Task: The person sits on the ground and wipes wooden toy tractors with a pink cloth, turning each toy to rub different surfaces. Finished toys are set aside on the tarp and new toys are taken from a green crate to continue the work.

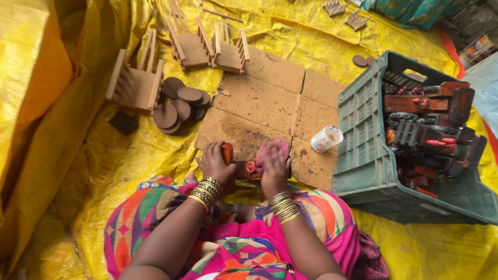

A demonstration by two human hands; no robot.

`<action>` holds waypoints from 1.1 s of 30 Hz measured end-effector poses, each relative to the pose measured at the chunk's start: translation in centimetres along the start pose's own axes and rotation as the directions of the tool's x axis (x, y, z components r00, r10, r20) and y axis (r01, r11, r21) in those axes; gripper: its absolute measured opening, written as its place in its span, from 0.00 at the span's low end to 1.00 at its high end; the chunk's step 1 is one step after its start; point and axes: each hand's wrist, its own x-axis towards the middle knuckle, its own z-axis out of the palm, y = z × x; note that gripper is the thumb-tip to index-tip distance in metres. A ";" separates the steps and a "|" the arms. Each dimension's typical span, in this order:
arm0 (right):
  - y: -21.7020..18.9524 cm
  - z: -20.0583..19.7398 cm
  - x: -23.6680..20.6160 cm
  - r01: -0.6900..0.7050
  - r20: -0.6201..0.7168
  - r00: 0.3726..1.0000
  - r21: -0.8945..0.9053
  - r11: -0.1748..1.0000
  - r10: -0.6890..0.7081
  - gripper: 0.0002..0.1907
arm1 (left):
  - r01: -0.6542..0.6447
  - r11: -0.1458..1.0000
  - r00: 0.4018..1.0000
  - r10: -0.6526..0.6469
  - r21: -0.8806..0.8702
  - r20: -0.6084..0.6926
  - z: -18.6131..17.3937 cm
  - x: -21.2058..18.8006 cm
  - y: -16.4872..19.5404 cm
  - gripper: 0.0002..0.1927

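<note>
a yellow sheet (129,155) covers the floor, with flat cardboard (264,103) on it. at the cardboard's near edge, the left hand (215,165) grips a small red-brown wooden toy (239,167). the right hand (274,167) presses a pink cloth (272,148) on it.

The right hand (274,167) covers most of a pink cloth (271,149), hiding perhaps half of the small red-painted wooden piece (244,167). At two o'clock, a printed can (480,49) is cut off by the edge.
</note>
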 end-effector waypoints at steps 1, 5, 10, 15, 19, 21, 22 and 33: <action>-0.2 0.6 0.0 0.097 0.080 0.994 -0.257 0.962 -0.079 0.32 | 0.004 1.000 1.000 -0.004 -0.008 -0.002 -0.1 0.0 0.1 0.49; 0.4 1.6 -0.4 0.111 0.243 0.969 -0.280 0.953 -0.042 0.36 | 0.047 0.999 0.999 -0.047 -0.014 0.017 -0.5 -0.1 0.4 0.48; 1.2 0.7 -1.7 0.133 0.288 0.957 -0.349 0.928 -0.029 0.36 | 0.056 0.998 0.998 -0.056 -0.008 0.035 -0.7 -0.1 0.7 0.48; 1.2 0.0 -3.5 0.135 0.313 0.949 -0.297 0.945 -0.037 0.41 | 0.053 0.998 0.998 -0.052 -0.020 0.037 -0.7 0.1 0.5 0.48; 2.1 0.7 -3.0 0.013 0.289 0.957 -0.162 0.987 0.035 0.39 | -0.016 1.000 1.000 0.016 -0.002 0.023 -0.4 0.4 0.1 0.48; 2.6 1.5 -1.8 -0.047 0.293 0.952 -0.146 0.988 0.088 0.37 | -0.023 1.000 0.999 0.024 -0.004 0.029 -0.4 0.5 0.0 0.48; 2.9 1.8 -1.3 -0.076 0.297 0.948 -0.137 0.988 0.115 0.36 | -0.025 1.000 0.999 0.025 -0.005 0.032 -0.4 0.5 0.0 0.48; 3.4 1.2 -3.7 0.166 0.323 0.944 -0.306 0.937 -0.062 0.31 | 0.080 0.997 0.995 -0.081 0.008 0.067 -0.9 0.0 0.4 0.49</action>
